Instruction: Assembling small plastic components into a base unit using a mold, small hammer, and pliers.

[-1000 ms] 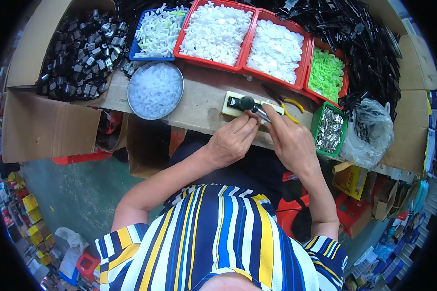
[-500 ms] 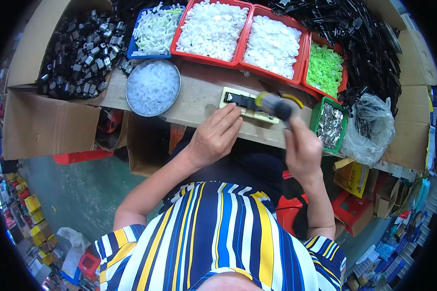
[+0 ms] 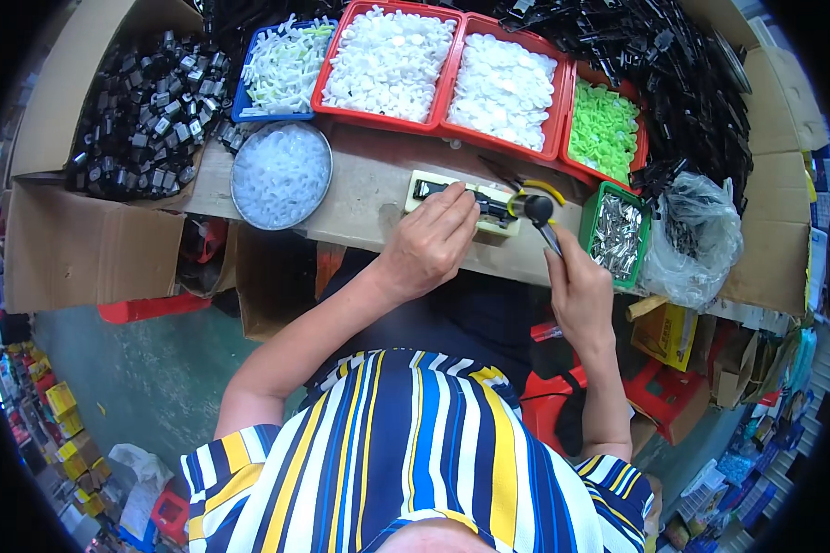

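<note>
Cardboard boxes and bins of small parts crowd a wooden surface (image 3: 360, 198): at 12 o'clock two red trays of white pieces (image 3: 389, 63), with a blue tray of pale clips (image 3: 281, 69) at 11 and a tray of green parts (image 3: 604, 129) at 1. A round metal dish of clear caps (image 3: 279, 175) sits near the front edge at 10 o'clock from the hands. Between the hands lies a pale yellow-green jig (image 3: 461, 198) with a black part seated in it. The left hand (image 3: 429, 241) rests on the jig's near end, fingers curled and pressing down, gripping nothing that can be seen. The right hand (image 3: 576, 286) is closed around the thin handle of a small mallet (image 3: 538, 208), whose dark head now sits at the jig's right end; half a second earlier it was raised and blurred, so a blow seems to have just landed on the part. A green tray of metal pieces (image 3: 615, 230) stands just right of the mallet.
</note>
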The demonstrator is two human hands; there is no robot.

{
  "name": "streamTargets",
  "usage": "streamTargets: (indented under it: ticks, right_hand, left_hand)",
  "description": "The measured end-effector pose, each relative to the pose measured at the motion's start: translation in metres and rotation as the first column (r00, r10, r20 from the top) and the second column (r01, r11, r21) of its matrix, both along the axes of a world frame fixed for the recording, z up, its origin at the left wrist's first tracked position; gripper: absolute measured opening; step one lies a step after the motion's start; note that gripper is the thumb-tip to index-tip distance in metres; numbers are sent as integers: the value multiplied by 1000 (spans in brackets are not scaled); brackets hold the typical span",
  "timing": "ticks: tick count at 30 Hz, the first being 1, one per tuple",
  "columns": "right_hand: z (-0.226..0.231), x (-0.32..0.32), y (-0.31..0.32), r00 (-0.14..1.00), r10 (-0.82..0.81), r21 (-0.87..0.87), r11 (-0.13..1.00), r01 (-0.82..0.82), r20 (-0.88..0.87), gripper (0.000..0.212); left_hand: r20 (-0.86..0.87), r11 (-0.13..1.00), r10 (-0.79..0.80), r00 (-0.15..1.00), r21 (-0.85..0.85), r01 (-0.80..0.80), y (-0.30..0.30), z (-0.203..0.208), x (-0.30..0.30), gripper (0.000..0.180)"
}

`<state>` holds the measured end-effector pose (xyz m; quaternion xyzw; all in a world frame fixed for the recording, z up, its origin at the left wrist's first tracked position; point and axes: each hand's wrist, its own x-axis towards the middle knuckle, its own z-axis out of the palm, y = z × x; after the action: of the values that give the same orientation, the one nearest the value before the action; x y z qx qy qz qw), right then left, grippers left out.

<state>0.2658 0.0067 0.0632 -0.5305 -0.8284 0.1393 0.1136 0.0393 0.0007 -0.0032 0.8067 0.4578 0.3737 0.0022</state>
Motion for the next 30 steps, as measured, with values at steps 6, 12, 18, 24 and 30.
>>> streamTargets:
  ticks: [6, 12, 18, 24, 30]
  right_hand:
    - [6, -5, -5, 966, 77, 242, 970, -16, -246, 32]
    - [0, 3, 12, 993, 42, 43, 998, -37, -113, 28]
    - [2, 29, 96, 994, -85, 334, 937, 104, -72, 20]
    - [-20, 59, 155, 965, -154, 439, 897, 46, 213, 19]
    - [9, 21, 109, 996, 87, 445, 893, -64, -32, 24]
  left_hand:
    - [-10, 999, -1, 1000, 41, 1, -1, -1, -1, 25]
    - [6, 999, 1, 1000, 40, -1, 0, -1, 3, 24]
    - [70, 997, 13, 997, -81, -7, 5, 10, 0, 30]
    - [-31, 979, -56, 998, -199, 49, 18, 18, -3, 42]
    - [378, 930, -28, 925, -330, 163, 27, 54, -15, 43]
